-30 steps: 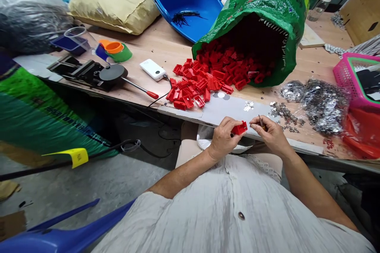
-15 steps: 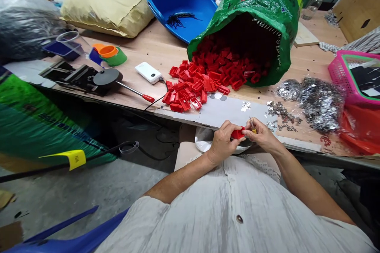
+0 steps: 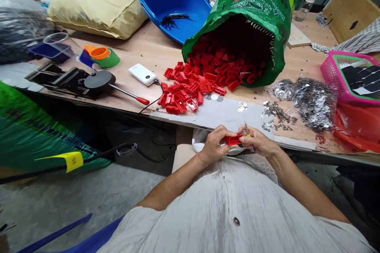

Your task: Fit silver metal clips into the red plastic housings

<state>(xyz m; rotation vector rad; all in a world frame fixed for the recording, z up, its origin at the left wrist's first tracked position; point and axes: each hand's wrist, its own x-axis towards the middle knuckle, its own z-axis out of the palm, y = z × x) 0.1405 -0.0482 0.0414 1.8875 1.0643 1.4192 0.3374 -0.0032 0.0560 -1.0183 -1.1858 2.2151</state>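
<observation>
Between the thumb and fingers of my left hand is a small red plastic housing, held at the table's front edge above my lap. My right hand is closed around a small tool with a yellow handle and a thin metal tip pointing up. Its fingertips touch the right end of the red housing. Beyond my hands, many more red housings spill out of a green sack. Small silvery metal pieces lie loose on the table, to the right of a grey sheet.
Plastic bags of metal pieces and a pink basket stand at the right. Left of the housings are a white power bank and a black lever device. A blue basin and a beige sack sit behind.
The view has shifted slightly. The red housing has turned, so more of its length shows between my hands. The tool's tip stands a little higher above my right fingers.
</observation>
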